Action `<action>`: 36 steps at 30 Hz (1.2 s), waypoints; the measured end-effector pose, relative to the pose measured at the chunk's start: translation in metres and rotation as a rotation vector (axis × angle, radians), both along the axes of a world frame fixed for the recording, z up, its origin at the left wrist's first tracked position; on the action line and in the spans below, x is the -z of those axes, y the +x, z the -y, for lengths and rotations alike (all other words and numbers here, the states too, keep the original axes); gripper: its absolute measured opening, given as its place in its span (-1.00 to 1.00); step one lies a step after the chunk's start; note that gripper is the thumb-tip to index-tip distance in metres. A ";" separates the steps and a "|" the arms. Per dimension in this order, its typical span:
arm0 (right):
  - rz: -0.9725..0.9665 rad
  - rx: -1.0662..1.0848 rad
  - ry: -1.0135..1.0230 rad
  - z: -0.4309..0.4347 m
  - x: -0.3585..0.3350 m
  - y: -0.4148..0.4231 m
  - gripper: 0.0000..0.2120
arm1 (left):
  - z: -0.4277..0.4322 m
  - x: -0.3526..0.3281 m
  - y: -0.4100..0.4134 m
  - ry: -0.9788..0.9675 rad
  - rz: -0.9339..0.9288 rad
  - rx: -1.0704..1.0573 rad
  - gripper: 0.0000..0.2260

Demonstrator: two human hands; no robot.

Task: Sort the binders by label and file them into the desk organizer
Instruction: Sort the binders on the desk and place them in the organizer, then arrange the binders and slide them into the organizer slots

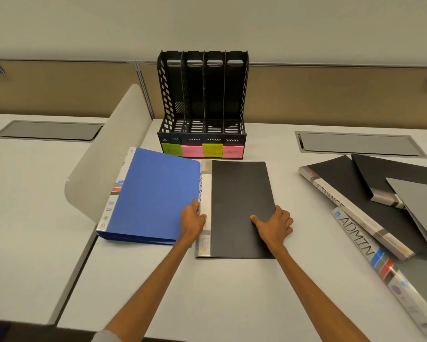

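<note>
Black binder, spine reading SPORTS: flat at centre of surface, long axis running near edge to far edge, aimed at desk organizer just beyond. Left grip clasps spine side; right grip pinches opposite edge. Blue binder abuts on the left.

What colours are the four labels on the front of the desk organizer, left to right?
The labels are green, pink, yellow, pink; head view.

two binders before the organizer, more binders right
</note>
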State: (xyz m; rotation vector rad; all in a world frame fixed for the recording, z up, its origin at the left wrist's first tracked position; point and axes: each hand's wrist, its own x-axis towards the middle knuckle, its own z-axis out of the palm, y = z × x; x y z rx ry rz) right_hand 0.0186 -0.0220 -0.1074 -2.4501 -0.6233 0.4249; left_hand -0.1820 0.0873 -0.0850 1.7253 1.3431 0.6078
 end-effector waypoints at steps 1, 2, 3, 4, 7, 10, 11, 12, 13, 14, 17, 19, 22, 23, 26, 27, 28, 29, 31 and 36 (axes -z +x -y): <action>0.013 -0.009 -0.016 0.001 0.000 -0.001 -0.17 | 0.000 0.000 0.000 -0.003 0.014 -0.001 -0.75; 0.020 -0.016 -0.030 0.000 -0.001 -0.001 -0.17 | 0.000 -0.001 -0.001 -0.011 0.029 -0.009 -0.69; 0.023 -0.024 -0.042 0.001 -0.002 -0.002 -0.18 | -0.001 -0.001 -0.002 -0.022 0.041 -0.020 -0.63; 0.025 -0.035 -0.049 0.001 -0.003 -0.003 -0.19 | -0.001 -0.001 -0.003 -0.031 0.049 -0.026 -0.60; 0.021 -0.081 -0.072 0.000 -0.006 -0.005 -0.25 | -0.003 0.001 -0.003 -0.009 0.032 -0.012 -0.62; 0.029 -0.113 -0.092 0.000 -0.009 -0.006 -0.30 | 0.000 0.003 -0.001 0.000 0.065 -0.026 -0.61; 0.026 -0.118 -0.096 0.001 -0.010 -0.005 -0.31 | 0.002 0.002 -0.001 0.003 0.073 -0.036 -0.60; 0.021 -0.123 -0.097 0.001 -0.011 -0.005 -0.32 | 0.003 0.002 -0.001 0.009 0.074 -0.043 -0.58; 0.017 -0.126 -0.096 0.002 -0.011 -0.004 -0.32 | 0.004 0.001 0.000 0.016 0.072 -0.047 -0.57; 0.012 -0.127 -0.091 0.003 -0.011 -0.004 -0.33 | 0.004 0.001 0.001 0.026 0.066 -0.052 -0.56; -0.003 -0.114 -0.044 0.007 -0.012 -0.004 -0.37 | 0.005 -0.001 0.006 0.063 0.068 -0.073 -0.57; -0.006 -0.096 0.004 0.011 -0.014 -0.003 -0.41 | 0.005 -0.003 0.011 0.087 0.100 -0.088 -0.65; 0.004 -0.058 0.089 0.019 -0.020 0.004 -0.46 | 0.007 -0.006 0.024 0.128 0.115 -0.073 -0.80; 0.016 -0.042 0.116 0.023 -0.022 0.008 -0.48 | 0.009 -0.007 0.031 0.120 0.131 -0.056 -0.83; 0.055 0.017 0.165 0.038 -0.031 0.027 -0.54 | 0.023 -0.013 0.059 0.057 0.190 0.019 -0.85; 0.064 0.039 0.175 0.044 -0.034 0.036 -0.55 | 0.029 -0.015 0.069 0.048 0.204 0.048 -0.85; 0.072 0.058 0.187 0.050 -0.037 0.045 -0.57 | 0.035 -0.018 0.080 0.045 0.218 0.080 -0.85; 0.080 0.073 0.203 0.057 -0.040 0.054 -0.58 | 0.041 -0.020 0.092 0.043 0.232 0.108 -0.86; 0.096 0.099 0.237 0.069 -0.047 0.073 -0.60 | 0.052 -0.026 0.115 0.018 0.251 0.143 -0.85; 0.198 0.148 0.318 0.101 -0.064 0.129 -0.67 | 0.075 -0.036 0.177 -0.076 0.248 0.192 -0.79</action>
